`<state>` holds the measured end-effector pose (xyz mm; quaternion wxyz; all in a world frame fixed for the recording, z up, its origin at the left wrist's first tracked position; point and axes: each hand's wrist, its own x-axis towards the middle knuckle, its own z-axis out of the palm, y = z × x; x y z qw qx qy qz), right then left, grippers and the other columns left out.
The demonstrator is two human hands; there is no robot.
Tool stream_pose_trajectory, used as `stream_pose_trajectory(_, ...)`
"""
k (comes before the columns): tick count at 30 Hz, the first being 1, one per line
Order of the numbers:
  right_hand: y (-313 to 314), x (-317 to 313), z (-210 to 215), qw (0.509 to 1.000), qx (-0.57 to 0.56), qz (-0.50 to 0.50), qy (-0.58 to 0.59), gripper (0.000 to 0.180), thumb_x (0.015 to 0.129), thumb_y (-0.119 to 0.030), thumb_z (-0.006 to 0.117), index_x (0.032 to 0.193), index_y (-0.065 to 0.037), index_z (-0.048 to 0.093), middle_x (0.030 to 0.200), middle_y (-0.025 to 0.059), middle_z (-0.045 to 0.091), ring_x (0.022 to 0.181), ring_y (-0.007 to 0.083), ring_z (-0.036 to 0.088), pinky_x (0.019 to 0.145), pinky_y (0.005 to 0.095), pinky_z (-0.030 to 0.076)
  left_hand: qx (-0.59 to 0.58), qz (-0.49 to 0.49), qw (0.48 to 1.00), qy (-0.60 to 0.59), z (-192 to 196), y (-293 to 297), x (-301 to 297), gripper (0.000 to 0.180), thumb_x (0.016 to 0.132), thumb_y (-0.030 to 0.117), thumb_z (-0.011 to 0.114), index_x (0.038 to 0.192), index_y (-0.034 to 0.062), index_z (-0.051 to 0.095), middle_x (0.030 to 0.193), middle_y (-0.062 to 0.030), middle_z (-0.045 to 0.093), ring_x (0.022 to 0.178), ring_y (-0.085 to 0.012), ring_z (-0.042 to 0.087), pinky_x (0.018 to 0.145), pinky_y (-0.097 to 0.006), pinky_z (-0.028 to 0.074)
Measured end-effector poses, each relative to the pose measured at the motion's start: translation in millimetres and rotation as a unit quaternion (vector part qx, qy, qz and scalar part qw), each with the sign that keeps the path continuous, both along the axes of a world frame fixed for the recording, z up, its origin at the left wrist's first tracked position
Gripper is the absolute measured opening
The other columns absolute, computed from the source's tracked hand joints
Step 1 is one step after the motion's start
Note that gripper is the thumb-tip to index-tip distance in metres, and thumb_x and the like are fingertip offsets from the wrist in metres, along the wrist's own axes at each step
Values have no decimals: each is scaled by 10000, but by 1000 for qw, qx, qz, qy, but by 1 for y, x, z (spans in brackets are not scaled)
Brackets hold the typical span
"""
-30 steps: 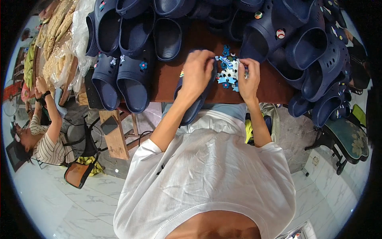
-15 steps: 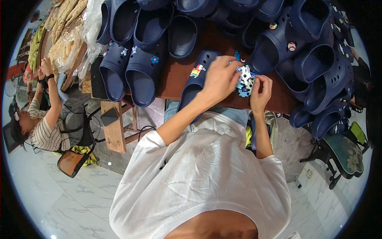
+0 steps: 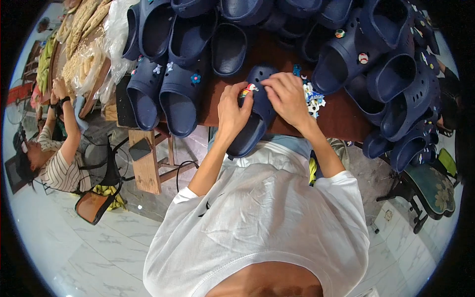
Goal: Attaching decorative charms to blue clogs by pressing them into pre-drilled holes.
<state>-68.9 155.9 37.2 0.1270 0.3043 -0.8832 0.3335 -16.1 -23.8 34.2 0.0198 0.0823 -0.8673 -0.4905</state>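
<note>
A navy blue clog (image 3: 250, 136) lies in front of me at the near edge of the brown table, its holed upper pointing away. A colourful charm (image 3: 249, 89) sits on the left of that upper. My left hand (image 3: 234, 110) is closed around the clog's left side, thumb beside the charm. My right hand (image 3: 289, 101) is over the right side of the upper, its fingers bent together at the holes. Whatever its fingertips hold, if anything, is hidden. A small heap of white, blue and black charms (image 3: 314, 100) lies just right of my right hand.
Navy clogs with charms (image 3: 179, 106) stand at the left, and more clogs are piled (image 3: 391, 79) at the right and back. A wooden stool (image 3: 146, 168) bears a phone (image 3: 140, 149). Further left a person in a striped shirt (image 3: 62, 168) sits near a chair (image 3: 94, 202).
My left hand has left the charm heap and moved left onto the clog. My right hand has also moved left, from beside the heap to the clog's upper.
</note>
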Motion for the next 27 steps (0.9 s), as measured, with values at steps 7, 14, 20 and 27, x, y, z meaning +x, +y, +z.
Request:
stream_pose_trajectory(7, -20, -7, -10, 994, 6, 107, -29, 287, 884, -139, 665, 1164, -76, 664, 1171, 67, 626, 1069, 285, 541, 876, 417, 422, -71, -7, 994, 87, -9, 5, -3, 242, 972, 121, 556, 1166, -23, 575, 1040, -208, 644, 962, -395, 609, 832, -479, 478)
stream_pose_trajectory(14, -22, -26, -26, 989, -14, 143, -24, 152, 908, -187, 641, 1005, -71, 641, 1044, 75, 591, 1008, 293, 523, 865, 419, 420, -73, 14, 993, 92, -7, 13, -3, 191, 973, 70, 531, 1134, -32, 545, 1044, -214, 630, 979, -399, 581, 852, -482, 457)
stream_pose_trajectory(20, -24, -27, -28, 986, -59, 144, -62, 126, 902, -200, 637, 937, -80, 625, 968, 74, 575, 942, 285, 530, 814, 416, 405, -66, 30, 991, 110, -11, 15, -1, 159, 977, 56, 514, 1105, -35, 541, 1059, -215, 598, 996, -394, 555, 870, -469, 438)
stream_pose_trajectory(27, -24, -31, -31, 985, -62, 149, -67, 103, 906, -173, 608, 934, -76, 629, 940, 66, 579, 935, 286, 532, 806, 410, 397, -38, 24, 994, 96, -12, 13, -2, 159, 981, 65, 517, 1108, -26, 546, 1038, -207, 599, 989, -384, 549, 867, -467, 428)
